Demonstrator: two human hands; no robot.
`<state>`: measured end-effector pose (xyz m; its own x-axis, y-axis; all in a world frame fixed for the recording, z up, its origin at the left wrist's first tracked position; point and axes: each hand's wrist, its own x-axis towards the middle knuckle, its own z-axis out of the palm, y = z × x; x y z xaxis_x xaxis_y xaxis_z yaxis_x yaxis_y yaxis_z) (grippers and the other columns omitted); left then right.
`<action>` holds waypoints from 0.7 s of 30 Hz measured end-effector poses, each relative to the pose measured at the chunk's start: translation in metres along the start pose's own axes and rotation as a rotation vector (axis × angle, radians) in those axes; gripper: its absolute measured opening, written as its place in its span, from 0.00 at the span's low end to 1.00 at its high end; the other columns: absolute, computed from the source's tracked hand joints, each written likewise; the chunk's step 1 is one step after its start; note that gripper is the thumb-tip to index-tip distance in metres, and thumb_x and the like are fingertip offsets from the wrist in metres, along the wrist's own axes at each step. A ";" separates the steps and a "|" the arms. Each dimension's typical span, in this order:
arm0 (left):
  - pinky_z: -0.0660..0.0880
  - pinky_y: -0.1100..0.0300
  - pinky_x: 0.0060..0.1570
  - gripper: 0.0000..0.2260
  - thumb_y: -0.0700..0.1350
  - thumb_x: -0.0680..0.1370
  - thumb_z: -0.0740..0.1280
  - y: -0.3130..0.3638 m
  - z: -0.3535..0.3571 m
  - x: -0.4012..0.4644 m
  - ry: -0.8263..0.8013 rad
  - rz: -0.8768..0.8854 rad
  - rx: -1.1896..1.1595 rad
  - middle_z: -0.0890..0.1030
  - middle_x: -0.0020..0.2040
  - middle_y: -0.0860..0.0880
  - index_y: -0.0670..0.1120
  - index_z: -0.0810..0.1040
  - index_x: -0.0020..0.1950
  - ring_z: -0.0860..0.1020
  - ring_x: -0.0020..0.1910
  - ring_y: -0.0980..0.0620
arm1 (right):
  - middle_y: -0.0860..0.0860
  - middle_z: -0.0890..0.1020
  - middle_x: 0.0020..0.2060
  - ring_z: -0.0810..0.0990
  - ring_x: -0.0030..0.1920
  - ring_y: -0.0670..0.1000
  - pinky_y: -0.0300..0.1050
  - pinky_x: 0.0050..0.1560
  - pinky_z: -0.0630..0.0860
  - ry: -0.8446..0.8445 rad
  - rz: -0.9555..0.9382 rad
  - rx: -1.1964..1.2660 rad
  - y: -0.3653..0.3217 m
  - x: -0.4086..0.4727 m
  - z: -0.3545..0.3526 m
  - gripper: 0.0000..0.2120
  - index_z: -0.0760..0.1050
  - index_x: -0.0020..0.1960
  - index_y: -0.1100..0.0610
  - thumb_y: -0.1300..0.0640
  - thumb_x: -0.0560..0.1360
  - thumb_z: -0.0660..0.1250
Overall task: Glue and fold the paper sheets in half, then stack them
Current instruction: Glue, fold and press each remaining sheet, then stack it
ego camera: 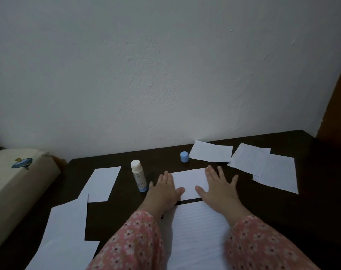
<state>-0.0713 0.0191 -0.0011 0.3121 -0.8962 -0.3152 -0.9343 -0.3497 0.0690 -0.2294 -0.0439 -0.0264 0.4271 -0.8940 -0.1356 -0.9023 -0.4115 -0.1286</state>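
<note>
Spanning the lower half of the view, the dark brown wooden counter (pixel 312 201) stands against a pale plaster wall (pixel 165 65). A cream padded bed edge with a blue sticker (pixel 15 184) sits just beside its left side. Nearest the camera lies a large white lined paper sheet (pixel 195 234), partly under both pink floral sleeves (pixel 134 242). Left of it, two white unfolded sheets (pixel 68 221) overlap. Far right, two lined sheets overlapping each other (pixel 263 166) lie flat; a smaller white folded sheet (pixel 210 152) rests near the wall. At centre is the white folded paper sheet under work (pixel 189 183), lying flat on the counter. The left hand (pixel 162 189) presses its left end, fingers straight and spread, thumb on the paper. The right hand (pixel 218 184) presses its right end, likewise flat and gripping nothing. A white glue stick with blue base (pixel 138 178) stands upright, uncapped, just beside the left hand. Its small light-blue cap (pixel 184 156) stands apart, near the wall.
</note>
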 end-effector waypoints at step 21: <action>0.50 0.46 0.74 0.25 0.44 0.83 0.55 -0.011 0.012 -0.023 0.046 0.163 -0.147 0.48 0.79 0.53 0.50 0.50 0.78 0.49 0.77 0.53 | 0.47 0.41 0.78 0.40 0.77 0.46 0.69 0.71 0.38 -0.045 -0.174 -0.030 0.011 -0.026 -0.005 0.25 0.41 0.79 0.51 0.49 0.84 0.42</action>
<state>-0.0702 0.0468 -0.0059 0.1699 -0.9544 -0.2455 -0.9389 -0.2324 0.2539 -0.2507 -0.0263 -0.0199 0.5789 -0.8001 -0.1573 -0.8153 -0.5655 -0.1244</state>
